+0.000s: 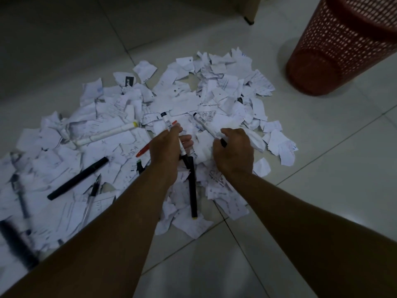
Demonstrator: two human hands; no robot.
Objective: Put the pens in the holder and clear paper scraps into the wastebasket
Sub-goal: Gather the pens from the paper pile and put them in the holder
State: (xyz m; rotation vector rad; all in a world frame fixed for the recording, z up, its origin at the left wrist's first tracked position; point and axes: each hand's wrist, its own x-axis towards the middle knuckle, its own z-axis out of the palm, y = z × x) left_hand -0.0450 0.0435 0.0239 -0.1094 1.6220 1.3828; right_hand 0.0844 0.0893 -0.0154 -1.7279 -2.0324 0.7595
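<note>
A wide heap of torn white paper scraps [184, 97] covers the tiled floor. My left hand [165, 147] grips a white marker with a black cap [166, 122], and an orange pen [143, 150] also passes under that hand. My right hand [234, 151] curls round another white marker [205, 123] that lies on the scraps, its dark end showing by my thumb. A black marker [192, 190] lies below my hands. To the left lie a second black marker [78, 178], a white highlighter with a yellow tip [107, 134] and a clear pen [91, 201].
A red perforated wastebasket [341, 46] stands at the upper right on bare tiles. More dark pens [17, 241] lie blurred at the far left edge. A furniture leg [249, 19] shows at the top. No pen holder is in view.
</note>
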